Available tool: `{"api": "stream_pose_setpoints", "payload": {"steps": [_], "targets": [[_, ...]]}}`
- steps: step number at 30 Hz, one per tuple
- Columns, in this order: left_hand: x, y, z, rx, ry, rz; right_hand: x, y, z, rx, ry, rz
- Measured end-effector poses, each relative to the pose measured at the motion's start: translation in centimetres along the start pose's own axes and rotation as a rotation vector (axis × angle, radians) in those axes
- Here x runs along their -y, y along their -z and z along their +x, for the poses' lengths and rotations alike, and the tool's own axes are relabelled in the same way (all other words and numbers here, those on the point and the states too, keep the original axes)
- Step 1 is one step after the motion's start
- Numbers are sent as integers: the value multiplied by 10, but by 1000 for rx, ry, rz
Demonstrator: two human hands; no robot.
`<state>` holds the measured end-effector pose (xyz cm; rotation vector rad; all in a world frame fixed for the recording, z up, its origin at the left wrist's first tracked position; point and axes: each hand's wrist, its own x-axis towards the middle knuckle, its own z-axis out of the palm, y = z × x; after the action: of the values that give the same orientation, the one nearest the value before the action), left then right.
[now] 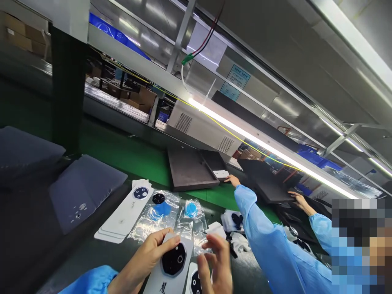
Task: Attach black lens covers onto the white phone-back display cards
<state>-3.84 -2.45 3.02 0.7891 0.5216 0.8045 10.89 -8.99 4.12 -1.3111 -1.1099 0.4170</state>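
My left hand [153,257] grips a white phone back cover [171,277] by its edge, thumb on top beside the black octagonal camera plate. Just right of it hovers my right hand [216,265], blurred by motion, fingers apart and nothing visible in them. Partly behind that hand lies a second white cover [192,275] with a black camera plate. A stack of white phone back covers [122,216] sits to the left. Beyond my hands are clear plastic bags, one with a black camera plate [158,199] and a blue piece [162,209], another with a round blue piece [191,210].
Dark sheets [88,183] lie at the left. A black tray [192,167] rests on the green belt [131,159]. At right, a co-worker in blue sleeves [260,220] reaches toward a white piece [221,174] and another black tray [263,179]. Crumpled white wipes [240,243] lie nearby.
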Motion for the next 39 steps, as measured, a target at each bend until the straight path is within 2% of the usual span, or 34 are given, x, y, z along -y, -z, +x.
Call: {"api": "stream_pose_setpoints", "payload": {"steps": [4, 6, 10, 13, 18, 22, 26, 30, 39], "targets": [[5, -3, 1, -1, -83, 181, -4, -13, -13, 200, -259, 132], [8, -2, 3, -19, -137, 304, -11, -16, -10, 231, -280, 138], [16, -2, 5, -134, -201, 454, -26, -15, -9, 246, -226, 22], [20, -3, 7, -131, -183, 413, -26, -14, -8, 234, -193, -52], [20, -3, 13, -70, -87, 241, -9, -12, -2, 297, -328, 91], [22, -2, 15, -53, -21, 140, -14, -11, -13, 226, -370, 178], [29, -3, 12, 11, -35, 134, -24, -10, -21, 69, -410, 191], [37, 0, 8, 54, -58, 170, -21, -11, -22, -40, -395, 213], [46, 4, 8, 35, -41, 219, -15, -18, -36, -10, -413, 297]]}}
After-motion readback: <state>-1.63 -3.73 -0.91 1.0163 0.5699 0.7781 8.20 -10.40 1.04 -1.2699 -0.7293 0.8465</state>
